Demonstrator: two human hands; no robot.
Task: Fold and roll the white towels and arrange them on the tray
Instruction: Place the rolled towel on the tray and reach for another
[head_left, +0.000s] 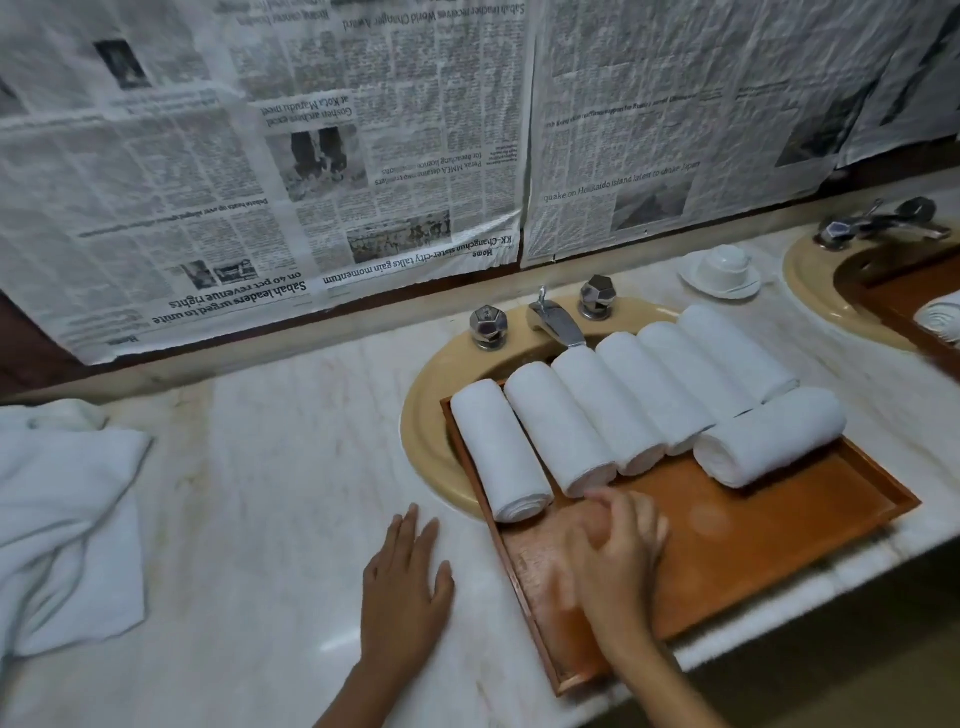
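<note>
An orange wooden tray (753, 530) lies across a beige sink. Several rolled white towels (582, 426) lie side by side along its far edge, and one more roll (769, 436) lies crosswise in front of them at the right. My left hand (405, 582) rests flat on the marble counter, fingers straight, just left of the tray. My right hand (618, 545) hovers blurred over the tray's bare near part, below the second roll, fingers loosely bent and holding nothing. Unfolded white towels (67, 514) lie heaped at the counter's left end.
A chrome tap (556, 317) with two knobs stands behind the tray. A white cup on a saucer (722, 270) sits at the back right. A second sink (831, 291) lies at the far right. Newspaper (311, 156) covers the wall.
</note>
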